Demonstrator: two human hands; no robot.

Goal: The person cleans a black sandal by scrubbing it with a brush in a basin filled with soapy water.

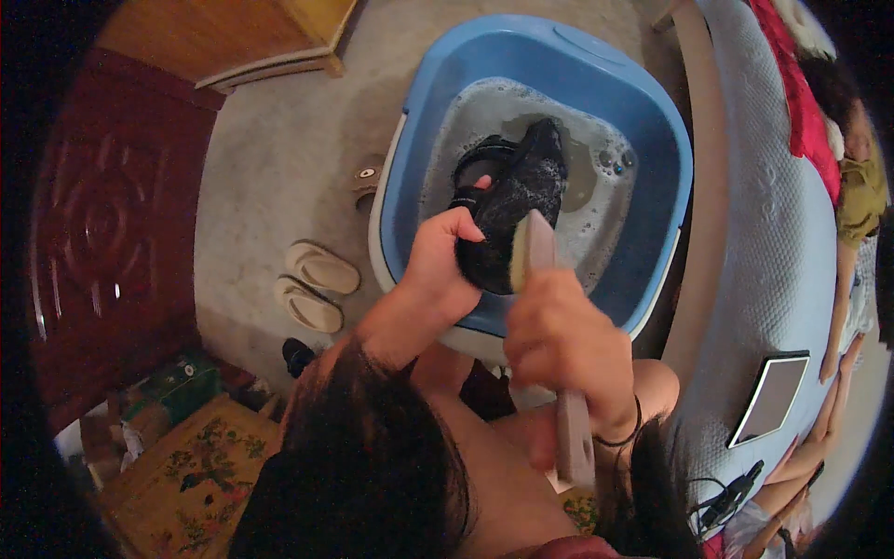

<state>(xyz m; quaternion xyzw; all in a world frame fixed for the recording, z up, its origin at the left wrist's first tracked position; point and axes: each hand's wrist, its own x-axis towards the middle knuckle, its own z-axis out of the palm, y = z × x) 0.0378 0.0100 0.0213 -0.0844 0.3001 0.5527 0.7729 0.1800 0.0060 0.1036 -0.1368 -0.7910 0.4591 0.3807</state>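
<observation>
Grey floor (261,186): runs out of sight beneath bed and tub; its outer reaches are lost in the black rim of the lens.
Quilted bed (773,242): pale blue, right side; outer part cut off by the lens edge.
Dark red door (102,233): left side, carved panel, margin fading into black.
Person on bed (859,200): at far right, bent by the lens and partly cropped; olive top and a bare arm visible.
Blue tub (414,158): near wall covered in part by the arms; cloudy, sudsy water (601,200) obscures the bottom.
Dark hair (372,438): hangs across the lower view, hiding stretches of both forearms.
Tablet (771,399): on the bed, screen content unreadable.
Black shoe (521,200): inside the tub's outline, tilted, wet; the dark loop on its left is probably a strap or collar.
Pale slippers (317,284): two, on the floor left of the tub.
Brush (542,244): yellowish bristles against the shoe's near side; mid-handle concealed.
Right hand (568,340): closed around the brush handle, slightly blurred; fingertips hidden.
Left hand (442,261): clasping the shoe, thumb on top, one fingertip showing beyond; remaining fingers out of sight.
</observation>
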